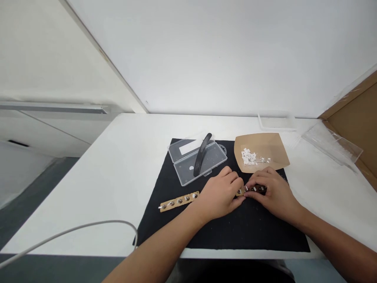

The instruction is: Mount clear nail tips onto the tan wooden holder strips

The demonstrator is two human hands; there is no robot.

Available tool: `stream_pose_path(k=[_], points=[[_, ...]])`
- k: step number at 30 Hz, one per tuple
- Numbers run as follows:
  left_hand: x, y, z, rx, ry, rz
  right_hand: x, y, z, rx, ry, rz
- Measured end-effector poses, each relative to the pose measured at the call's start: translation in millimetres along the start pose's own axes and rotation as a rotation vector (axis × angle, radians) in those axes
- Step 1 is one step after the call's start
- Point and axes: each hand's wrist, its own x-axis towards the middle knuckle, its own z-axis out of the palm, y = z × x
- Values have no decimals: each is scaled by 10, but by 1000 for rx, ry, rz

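Note:
My left hand is closed, its thumb and fingers pinched at a short tan strip that carries small studs. My right hand grips a dark strip with small white pieces along it. The two strips meet between my fingertips; whether they are one piece I cannot tell. Left of my left hand lies another tan strip with several metal studs, some bearing white pieces. All of these are on a black mat.
Behind my hands lies an open clear plastic case with a curved black nail file across it. A brown paper tray holds small white pieces. Clear boxes stand back right, beside cardboard. A white cable crosses the left side.

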Motion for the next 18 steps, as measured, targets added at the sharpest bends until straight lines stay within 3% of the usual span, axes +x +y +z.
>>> stream_pose_path(k=[18], points=[[3, 2, -2, -67, -6, -39, -13, 100, -10, 133, 67, -41]])
